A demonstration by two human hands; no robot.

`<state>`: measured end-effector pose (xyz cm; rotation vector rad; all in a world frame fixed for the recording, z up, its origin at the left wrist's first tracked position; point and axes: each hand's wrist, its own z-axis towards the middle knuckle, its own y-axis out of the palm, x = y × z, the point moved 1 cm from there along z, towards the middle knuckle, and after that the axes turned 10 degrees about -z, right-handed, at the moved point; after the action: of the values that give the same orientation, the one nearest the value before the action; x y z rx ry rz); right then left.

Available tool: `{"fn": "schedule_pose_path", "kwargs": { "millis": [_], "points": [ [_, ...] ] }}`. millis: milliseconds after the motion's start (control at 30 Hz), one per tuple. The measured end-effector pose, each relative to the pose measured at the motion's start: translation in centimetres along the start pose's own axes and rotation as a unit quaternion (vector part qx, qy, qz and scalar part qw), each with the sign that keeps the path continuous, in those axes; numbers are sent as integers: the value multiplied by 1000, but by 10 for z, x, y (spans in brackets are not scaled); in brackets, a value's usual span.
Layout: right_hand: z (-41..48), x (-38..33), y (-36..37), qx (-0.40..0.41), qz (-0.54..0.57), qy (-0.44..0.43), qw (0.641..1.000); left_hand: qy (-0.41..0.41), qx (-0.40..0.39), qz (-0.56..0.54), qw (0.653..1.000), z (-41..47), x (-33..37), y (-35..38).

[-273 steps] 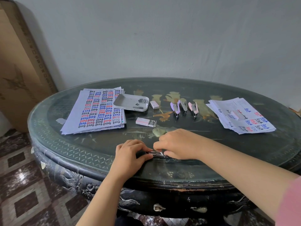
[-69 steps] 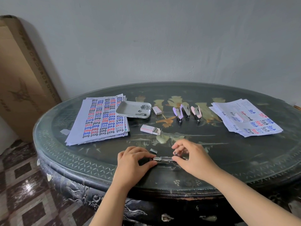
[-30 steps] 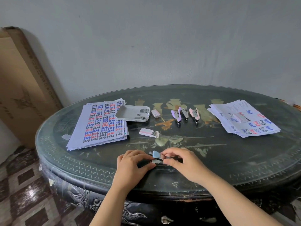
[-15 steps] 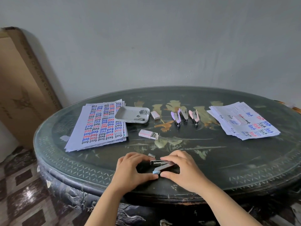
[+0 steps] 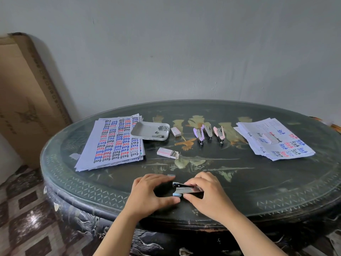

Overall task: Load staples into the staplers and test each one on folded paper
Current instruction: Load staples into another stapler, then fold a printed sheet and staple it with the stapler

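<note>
Head view. The blue stapler lay on the dark table near its front edge, between both hands. Its long axis ran left to right across the table. The two blue-tipped ends pointed left and stood apart, with the opposite end hidden under the right hand. The right hand gripped the stapler body, fingers curled over the top and thumb on the near side. The left hand curled round the left end, forefinger at the far tip and thumb at the near tip.

Farther back, three small staplers lay side by side, long axes running near to far, metal noses toward the person. Left of them lay a closed staple box and a grey tray holding staple strips. An open staple box lay nearer the middle. A printed paper stack lay at the left, and a second paper stack at the right. A cardboard carton leaned against the wall.
</note>
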<state>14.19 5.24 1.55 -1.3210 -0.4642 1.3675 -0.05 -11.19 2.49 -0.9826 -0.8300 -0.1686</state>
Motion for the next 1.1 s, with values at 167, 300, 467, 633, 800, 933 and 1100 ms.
{"fn": "schedule_pose_path", "kwargs": {
  "millis": [167, 300, 467, 633, 800, 933, 1100],
  "points": [
    [-8, 12, -13, 105, -46, 123, 986, 9, 68, -67, 995, 0, 4, 0],
    [-14, 34, -27, 141, -106, 240, 955, 12, 85, -45, 995, 0, 2, 3],
    [-10, 41, -38, 94, -185, 289, 935, 22, 96, 9, 995, -4, 2, 5],
    [-6, 29, -37, 79, -267, 293, 915, 53, 91, 71, 992, -13, 9, 8],
    [40, -27, -16, 89, -234, 138, 958, -48, 206, -146, 966, -7, 9, -14],
    [97, -92, 14, -12, -186, -40, 982, -130, 324, -112, 930, 4, -14, -70],
    [161, -143, 55, -176, -145, -103, 968, -214, 208, 132, 945, 11, -94, -135]
  ]
}}
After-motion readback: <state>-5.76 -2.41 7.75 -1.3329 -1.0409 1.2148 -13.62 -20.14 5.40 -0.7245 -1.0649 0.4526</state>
